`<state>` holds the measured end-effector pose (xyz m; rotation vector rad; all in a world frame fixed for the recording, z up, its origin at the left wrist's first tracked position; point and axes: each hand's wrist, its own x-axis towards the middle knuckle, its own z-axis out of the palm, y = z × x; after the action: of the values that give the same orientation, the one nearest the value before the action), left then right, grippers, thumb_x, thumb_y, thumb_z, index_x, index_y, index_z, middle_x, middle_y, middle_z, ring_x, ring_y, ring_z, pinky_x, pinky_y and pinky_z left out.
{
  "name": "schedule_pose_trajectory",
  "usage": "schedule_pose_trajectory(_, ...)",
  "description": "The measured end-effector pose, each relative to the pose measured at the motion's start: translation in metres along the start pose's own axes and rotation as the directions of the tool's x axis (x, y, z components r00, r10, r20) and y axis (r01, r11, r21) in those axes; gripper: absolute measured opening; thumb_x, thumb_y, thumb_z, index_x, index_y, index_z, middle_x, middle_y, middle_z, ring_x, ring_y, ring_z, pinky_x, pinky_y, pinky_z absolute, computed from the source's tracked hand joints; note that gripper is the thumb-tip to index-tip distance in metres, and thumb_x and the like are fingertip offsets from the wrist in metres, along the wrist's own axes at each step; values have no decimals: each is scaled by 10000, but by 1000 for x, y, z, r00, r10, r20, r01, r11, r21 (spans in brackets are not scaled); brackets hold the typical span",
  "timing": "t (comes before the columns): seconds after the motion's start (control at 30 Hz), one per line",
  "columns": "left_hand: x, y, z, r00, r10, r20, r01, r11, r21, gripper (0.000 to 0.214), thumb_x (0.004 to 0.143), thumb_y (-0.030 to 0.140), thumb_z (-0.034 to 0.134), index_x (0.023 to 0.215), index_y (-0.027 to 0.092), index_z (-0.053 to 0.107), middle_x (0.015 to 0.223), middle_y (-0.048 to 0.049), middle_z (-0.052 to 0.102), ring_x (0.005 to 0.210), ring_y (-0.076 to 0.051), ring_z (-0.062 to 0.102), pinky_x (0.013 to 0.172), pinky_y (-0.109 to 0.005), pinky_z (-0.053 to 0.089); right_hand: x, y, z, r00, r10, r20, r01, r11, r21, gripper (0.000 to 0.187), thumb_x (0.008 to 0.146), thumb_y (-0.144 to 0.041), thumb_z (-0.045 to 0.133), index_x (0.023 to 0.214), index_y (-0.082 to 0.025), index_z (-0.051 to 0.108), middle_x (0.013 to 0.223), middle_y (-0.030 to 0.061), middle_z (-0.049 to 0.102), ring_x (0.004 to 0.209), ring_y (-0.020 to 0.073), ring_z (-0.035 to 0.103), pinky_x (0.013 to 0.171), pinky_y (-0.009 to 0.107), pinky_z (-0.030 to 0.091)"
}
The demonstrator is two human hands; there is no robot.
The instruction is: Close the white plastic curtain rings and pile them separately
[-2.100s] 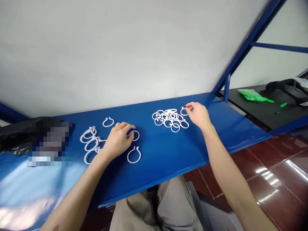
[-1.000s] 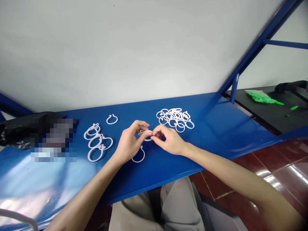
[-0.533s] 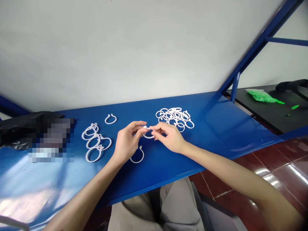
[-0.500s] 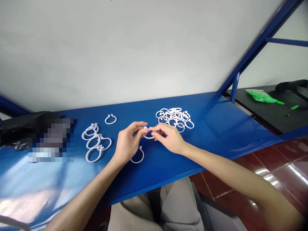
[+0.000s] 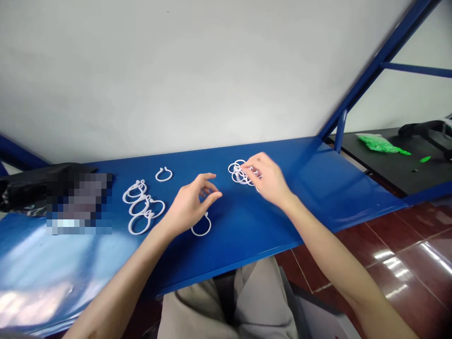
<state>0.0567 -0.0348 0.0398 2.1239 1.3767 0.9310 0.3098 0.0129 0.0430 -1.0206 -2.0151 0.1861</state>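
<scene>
My left hand (image 5: 194,200) hovers over the blue table (image 5: 240,235) with its fingers apart and nothing in them. Just below it lies a white plastic ring (image 5: 201,234) with a small gap and knobs, partly hidden by the hand. My right hand (image 5: 266,179) is over the pile of white rings (image 5: 238,175), thumb and fingers pinched on a white ring. The hand covers much of the pile. Several more white rings (image 5: 139,225) overlap in a cluster to the left of my left hand. One open ring (image 5: 164,179) lies apart, farther back.
A black plastic bag (image 5: 21,188) and a blurred-out dark item (image 5: 79,202) lie at the table's left end. A pale wall (image 5: 212,75) stands behind. Blue frame bars (image 5: 367,70) rise at right, with a green-filled bag (image 5: 379,142) on a black table beyond.
My hands have parted. The left has let go of the ring that both held and its fingers have spread. The right has moved right and back onto the pile.
</scene>
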Motion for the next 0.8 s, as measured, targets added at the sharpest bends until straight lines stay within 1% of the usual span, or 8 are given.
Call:
schedule_pose_trajectory(0.03, 0, -3, -5, 999, 12, 46, -14, 999, 40, 387, 931, 498, 597, 1215, 236, 612, 962, -38, 762, 853, -199, 701, 781, -332, 561, 3, 12, -11, 995, 83, -56, -87, 994, -67, 143, 972, -263, 608, 990, -224, 745, 1024, 66, 684, 862, 191, 656, 801, 351, 556)
schedule_pose_trajectory(0.1, 0, -10, -15, 992, 22, 125, -36, 993, 110, 347, 923, 516, 591, 1118, 239, 666, 944, -44, 741, 861, -211, 684, 779, -343, 556, 7, 36, -32, 971, 224, -84, -236, 954, -187, 130, 919, -252, 635, 939, -208, 756, 933, 54, 688, 744, 173, 624, 761, 344, 539)
schedule_pose_trajectory(0.2, -2, -21, -26, 975, -2, 223, -34, 986, 161, 386, 894, 571, 606, 1092, 252, 697, 986, -54, 712, 871, -221, 673, 734, -333, 552, 5, 59, -55, 934, 357, -6, -344, 895, -286, 126, 869, -253, 644, 886, -201, 758, 836, 38, 699, 710, 175, 617, 743, 334, 513)
schedule_pose_trajectory(0.33, -4, -27, -32, 937, -37, 347, -23, 985, 169, 453, 825, 624, 674, 1098, 265, 712, 992, -54, 694, 866, -221, 669, 709, -310, 541, 1, 62, -63, 866, 485, 118, -420, 836, -354, 115, 834, -260, 655, 874, -207, 749, 843, 31, 738, 705, 174, 637, 686, 310, 484)
schedule_pose_trajectory(0.47, -5, -28, -30, 919, -49, 392, -19, 986, 167, 411, 785, 570, 722, 1067, 271, 719, 920, -33, 695, 806, -213, 671, 677, -291, 517, -1, 58, -57, 829, 536, 157, -451, 809, -378, 124, 828, -264, 656, 903, -211, 738, 894, 29, 764, 719, 167, 664, 656, 293, 477)
schedule_pose_trajectory(0.57, -4, -28, -29, 910, -59, 409, 3, 990, 138, 314, 814, 485, 690, 1043, 273, 717, 852, -12, 704, 734, -193, 668, 648, -279, 503, -1, 60, -54, 817, 544, 192, -447, 807, -386, 132, 839, -279, 659, 927, -215, 733, 932, 26, 770, 761, 170, 684, 665, 288, 483)
schedule_pose_trajectory(0.67, -3, -27, -28, 905, -60, 421, 16, 994, 108, 241, 856, 409, 621, 1026, 268, 719, 795, 0, 706, 679, -175, 658, 628, -269, 495, -1, 63, -53, 815, 549, 184, -453, 802, -389, 149, 858, -322, 658, 935, -215, 728, 946, 30, 771, 796, 179, 694, 690, 295, 488)
schedule_pose_trajectory(0.8, -2, -27, -24, 930, -53, 364, 12, 993, 114, 208, 867, 358, 571, 960, 253, 724, 765, -7, 702, 651, -167, 641, 616, -265, 484, -2, 65, -54, 831, 537, 144, -453, 804, -385, 182, 897, -347, 610, 930, -210, 724, 933, 38, 770, 805, 186, 693, 699, 305, 486)
